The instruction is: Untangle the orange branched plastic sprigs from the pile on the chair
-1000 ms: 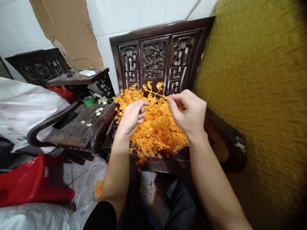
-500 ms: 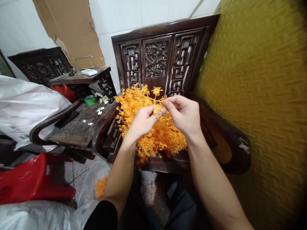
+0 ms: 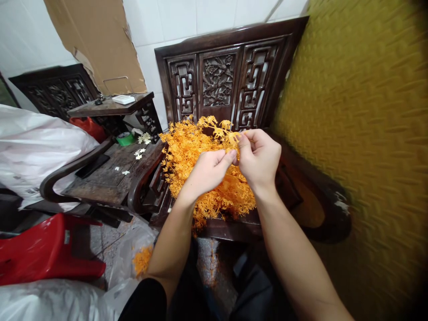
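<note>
A large heap of orange plastic flower pieces (image 3: 182,151) lies on the seat of a dark carved wooden chair (image 3: 219,113). Above the heap, both hands meet on one orange flower sprig (image 3: 219,131) with several small flower heads along its stem. My right hand (image 3: 261,154) is closed, pinching the sprig's right end between thumb and fingers. Close beside it, my left hand (image 3: 210,171) is closed too, thumb against forefinger at a flower piece on the sprig. The fingertips partly hide what they grip.
To the left, a second wooden chair (image 3: 100,178) carries green tape (image 3: 125,139) and pale flower pieces (image 3: 138,154). A red plastic stool (image 3: 50,249) and a clear bag (image 3: 123,256) with orange pieces (image 3: 142,261) are at lower left. A yellow textured surface (image 3: 361,133) rises on the right.
Both hands have shifted slightly right and come closer together. The sprig has turned and moved right with them, showing more flower heads above the fingers.
</note>
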The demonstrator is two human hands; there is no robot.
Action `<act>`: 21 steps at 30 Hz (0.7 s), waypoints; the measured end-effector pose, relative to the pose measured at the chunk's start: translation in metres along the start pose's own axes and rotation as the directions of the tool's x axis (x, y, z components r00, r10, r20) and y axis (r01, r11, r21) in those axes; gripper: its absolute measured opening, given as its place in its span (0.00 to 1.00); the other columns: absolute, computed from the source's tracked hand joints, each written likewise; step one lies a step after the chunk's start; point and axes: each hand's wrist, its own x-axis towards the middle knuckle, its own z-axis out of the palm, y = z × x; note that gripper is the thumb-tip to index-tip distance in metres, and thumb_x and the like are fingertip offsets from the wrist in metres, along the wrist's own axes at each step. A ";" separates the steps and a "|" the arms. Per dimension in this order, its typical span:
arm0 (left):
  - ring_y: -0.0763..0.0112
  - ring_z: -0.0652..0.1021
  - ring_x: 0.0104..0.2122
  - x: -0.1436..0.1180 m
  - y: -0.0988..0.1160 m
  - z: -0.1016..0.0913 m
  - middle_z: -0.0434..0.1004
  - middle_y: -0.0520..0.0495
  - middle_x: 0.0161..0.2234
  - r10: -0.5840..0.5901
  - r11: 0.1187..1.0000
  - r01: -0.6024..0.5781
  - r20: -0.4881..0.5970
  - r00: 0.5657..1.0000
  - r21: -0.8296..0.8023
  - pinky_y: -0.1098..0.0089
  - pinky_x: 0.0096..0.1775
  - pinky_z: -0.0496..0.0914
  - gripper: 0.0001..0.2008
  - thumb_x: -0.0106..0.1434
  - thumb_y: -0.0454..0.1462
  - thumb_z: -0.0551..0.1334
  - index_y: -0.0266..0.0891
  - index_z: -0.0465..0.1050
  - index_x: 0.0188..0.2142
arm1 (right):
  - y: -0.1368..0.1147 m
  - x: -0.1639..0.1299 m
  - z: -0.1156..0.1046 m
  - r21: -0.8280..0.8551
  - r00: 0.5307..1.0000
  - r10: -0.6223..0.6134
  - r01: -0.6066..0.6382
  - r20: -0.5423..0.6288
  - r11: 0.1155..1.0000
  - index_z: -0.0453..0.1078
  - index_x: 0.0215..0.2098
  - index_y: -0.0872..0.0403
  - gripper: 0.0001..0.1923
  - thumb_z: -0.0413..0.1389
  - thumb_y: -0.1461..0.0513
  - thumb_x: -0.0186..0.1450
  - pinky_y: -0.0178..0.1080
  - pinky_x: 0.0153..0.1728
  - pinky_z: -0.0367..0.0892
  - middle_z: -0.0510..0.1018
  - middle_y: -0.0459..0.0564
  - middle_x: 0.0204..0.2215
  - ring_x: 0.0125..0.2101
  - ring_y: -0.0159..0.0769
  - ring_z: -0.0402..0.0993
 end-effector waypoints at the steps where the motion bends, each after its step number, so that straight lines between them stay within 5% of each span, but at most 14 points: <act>1: 0.74 0.60 0.23 -0.001 0.001 -0.001 0.59 0.55 0.21 -0.002 1.000 0.002 0.005 1.000 -0.001 0.67 0.28 0.56 0.28 0.72 0.57 0.59 0.40 0.66 0.23 | 0.003 0.003 0.000 -0.003 1.000 0.004 -0.004 -0.009 1.000 0.73 0.33 0.52 0.10 0.58 0.57 0.72 0.40 0.27 0.64 0.76 0.47 0.26 0.25 0.34 0.69; 6: 0.74 0.60 0.22 -0.013 0.006 -0.017 0.57 0.55 0.21 -0.056 0.994 0.065 0.097 0.994 -0.088 0.67 0.28 0.56 0.23 0.74 0.53 0.58 0.39 0.78 0.32 | 0.036 0.030 -0.024 -0.067 0.953 0.088 -0.112 -0.288 0.991 0.70 0.27 0.52 0.12 0.61 0.61 0.68 0.40 0.29 0.56 0.67 0.45 0.21 0.24 0.32 0.61; 10: 0.76 0.61 0.22 -0.012 -0.002 -0.028 0.64 0.54 0.24 -0.100 0.971 0.095 -0.012 0.995 -0.220 0.68 0.28 0.61 0.17 0.73 0.46 0.59 0.39 0.79 0.34 | 0.040 0.035 -0.041 -0.080 0.976 0.089 -0.107 -0.198 0.991 0.71 0.27 0.52 0.12 0.63 0.58 0.67 0.40 0.27 0.52 0.64 0.43 0.20 0.23 0.30 0.56; 12: 0.77 0.60 0.20 -0.009 -0.006 -0.029 0.66 0.55 0.24 -0.182 0.928 0.161 -0.032 0.983 -0.335 0.70 0.25 0.57 0.15 0.72 0.42 0.58 0.40 0.79 0.50 | 0.027 0.028 -0.039 -0.096 0.993 0.046 -0.057 -0.109 0.994 0.75 0.30 0.54 0.10 0.62 0.58 0.67 0.39 0.26 0.53 0.68 0.44 0.21 0.22 0.30 0.58; 15: 0.78 0.59 0.18 -0.003 -0.008 -0.027 0.68 0.57 0.23 -0.240 0.855 0.196 -0.030 0.970 -0.480 0.73 0.23 0.51 0.29 0.69 0.36 0.57 0.43 0.63 0.68 | 0.006 0.015 -0.027 -0.110 0.999 -0.035 0.035 -0.001 0.993 0.76 0.31 0.55 0.09 0.62 0.59 0.68 0.37 0.25 0.55 0.71 0.44 0.21 0.22 0.28 0.59; 17: 0.80 0.58 0.17 -0.001 -0.010 -0.025 0.69 0.57 0.24 -0.234 0.824 0.176 -0.041 0.971 -0.539 0.75 0.22 0.50 0.28 0.65 0.33 0.56 0.46 0.64 0.65 | 0.000 0.011 -0.020 -0.124 0.993 -0.120 0.120 0.007 0.985 0.77 0.32 0.55 0.09 0.61 0.59 0.70 0.37 0.26 0.57 0.72 0.44 0.22 0.22 0.27 0.60; 21: 0.84 0.56 0.16 0.004 -0.020 -0.025 0.66 0.54 0.26 -0.301 0.706 0.171 -0.073 0.951 -0.687 0.77 0.21 0.45 0.09 0.54 0.31 0.55 0.39 0.67 0.36 | 0.001 0.008 -0.012 -0.173 0.956 -0.291 0.280 -0.036 0.944 0.77 0.34 0.56 0.09 0.59 0.61 0.72 0.37 0.29 0.59 0.74 0.45 0.24 0.24 0.28 0.64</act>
